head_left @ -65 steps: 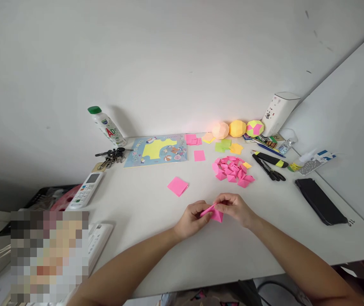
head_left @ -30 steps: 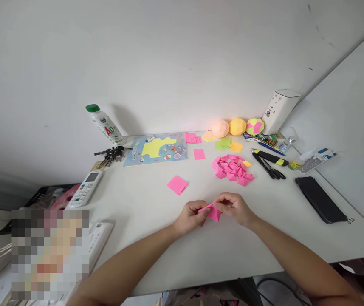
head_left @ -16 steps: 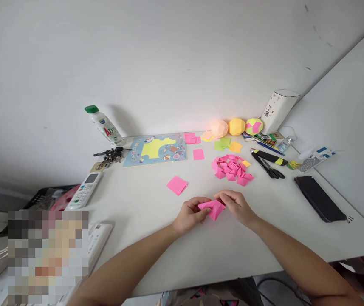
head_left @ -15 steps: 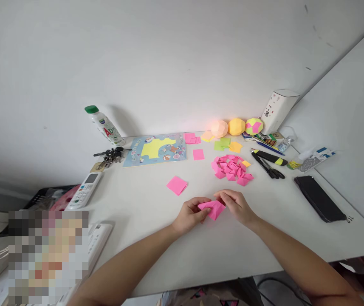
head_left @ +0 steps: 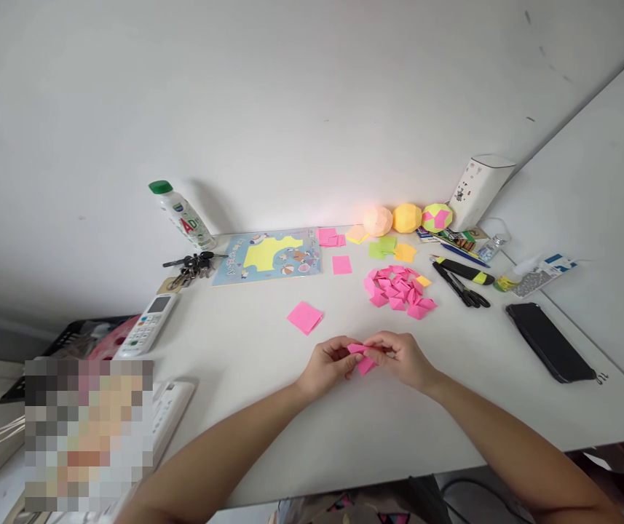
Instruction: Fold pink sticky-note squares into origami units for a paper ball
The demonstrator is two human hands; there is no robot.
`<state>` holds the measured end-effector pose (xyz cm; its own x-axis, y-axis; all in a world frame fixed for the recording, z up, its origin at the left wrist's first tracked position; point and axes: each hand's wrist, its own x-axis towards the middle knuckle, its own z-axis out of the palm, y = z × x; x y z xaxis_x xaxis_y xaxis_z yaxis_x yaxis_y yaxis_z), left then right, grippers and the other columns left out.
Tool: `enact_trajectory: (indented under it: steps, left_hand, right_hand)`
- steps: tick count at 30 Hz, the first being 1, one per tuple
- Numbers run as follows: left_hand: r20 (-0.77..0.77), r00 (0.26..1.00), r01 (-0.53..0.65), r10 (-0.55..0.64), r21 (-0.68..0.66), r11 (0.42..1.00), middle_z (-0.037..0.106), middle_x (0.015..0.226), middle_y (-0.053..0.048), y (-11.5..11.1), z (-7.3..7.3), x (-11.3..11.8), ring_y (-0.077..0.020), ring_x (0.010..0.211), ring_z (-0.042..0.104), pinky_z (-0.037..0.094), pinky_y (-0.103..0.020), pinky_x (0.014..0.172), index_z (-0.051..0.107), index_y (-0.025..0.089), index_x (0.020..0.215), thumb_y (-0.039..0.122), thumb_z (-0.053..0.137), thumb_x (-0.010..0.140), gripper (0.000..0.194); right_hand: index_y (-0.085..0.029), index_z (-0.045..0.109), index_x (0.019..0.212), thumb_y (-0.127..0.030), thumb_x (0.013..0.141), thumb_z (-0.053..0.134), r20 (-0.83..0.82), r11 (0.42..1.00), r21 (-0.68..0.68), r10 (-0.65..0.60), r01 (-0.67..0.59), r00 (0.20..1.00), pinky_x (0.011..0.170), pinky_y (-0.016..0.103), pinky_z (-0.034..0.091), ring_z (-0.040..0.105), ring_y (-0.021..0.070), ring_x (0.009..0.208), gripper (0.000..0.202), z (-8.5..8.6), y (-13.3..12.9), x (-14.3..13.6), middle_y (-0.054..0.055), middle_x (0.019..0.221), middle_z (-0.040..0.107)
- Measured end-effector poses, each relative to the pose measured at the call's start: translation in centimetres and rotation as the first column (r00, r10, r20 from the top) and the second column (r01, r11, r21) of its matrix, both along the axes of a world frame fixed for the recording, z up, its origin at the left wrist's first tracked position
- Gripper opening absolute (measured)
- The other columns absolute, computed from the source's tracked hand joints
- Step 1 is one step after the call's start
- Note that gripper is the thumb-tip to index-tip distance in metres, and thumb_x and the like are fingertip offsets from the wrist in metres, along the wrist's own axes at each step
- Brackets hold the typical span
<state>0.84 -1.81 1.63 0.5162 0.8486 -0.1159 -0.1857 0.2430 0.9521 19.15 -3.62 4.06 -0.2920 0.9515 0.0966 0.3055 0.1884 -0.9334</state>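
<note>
Pinching folded pink paper (head_left: 365,367) two-handed

Head view: left hand (head_left: 329,369) and right hand (head_left: 402,358) both grip it between them, over the desk (head_left: 355,447); a pile of pink pieces (head_left: 397,287) lies beyond the right hand. For a crisp crease, the left should likely steady while the right presses evenly, edges matched.

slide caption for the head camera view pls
Left hand and right hand hold a folded pink paper at a white table, with a heap of folded pink pieces beyond.
</note>
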Motion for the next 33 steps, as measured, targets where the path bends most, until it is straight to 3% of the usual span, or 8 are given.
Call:
enact_trajectory:
  steps: [11, 21, 33]
  left_hand:
    - [0.017, 0.998, -0.057, 0.057, -0.022, 0.998, 0.057, 0.060, 0.002, 0.04, -0.31, 0.23, -0.0057, 0.044, 0.047, 0.040, -0.021, 0.045, 0.059, 0.013, 0.075, 0.036, 0.070, 0.068, 0.026]
    - [0.028, 0.998, -0.056, 0.056, -0.007, 0.998, 0.053, 0.056, 0.003, 0.03, -0.24, 0.09, -0.0062, 0.045, 0.046, 0.039, -0.021, 0.045, 0.058, 0.013, 0.072, 0.036, 0.067, 0.071, 0.024]
    - [0.069, 0.994, -0.079, 0.081, -0.032, 0.996, 0.053, 0.056, 0.004, 0.01, -0.16, 0.14, -0.0059, 0.044, 0.046, 0.039, -0.021, 0.045, 0.056, 0.014, 0.068, 0.032, 0.071, 0.068, 0.023]
  right_hand:
    - [-0.017, 0.069, 0.085, -0.035, 0.085, 0.053, 0.062, 0.998, 0.057, 0.030, -0.033, 0.998, 0.052, 0.022, 0.044, 0.056, 0.0132, 0.058, 0.024, -0.25, -0.13, -0.01, 0.004, 0.072, 0.067]
    - [-0.016, 0.067, 0.079, -0.037, 0.083, 0.054, 0.051, 0.998, -0.053, 0.040, -0.037, 0.998, 0.044, 0.021, 0.034, 0.042, 0.0094, 0.047, 0.025, 0.15, -0.03, 0.06, 0.000, 0.058, 0.055]
    - [-0.014, 0.067, 0.076, -0.030, 0.082, 0.056, 0.014, 0.992, -0.113, 0.057, -0.055, 0.998, 0.043, 0.019, 0.034, 0.042, 0.0082, 0.048, 0.020, 0.29, 0.00, 0.21, -0.001, 0.057, 0.053]
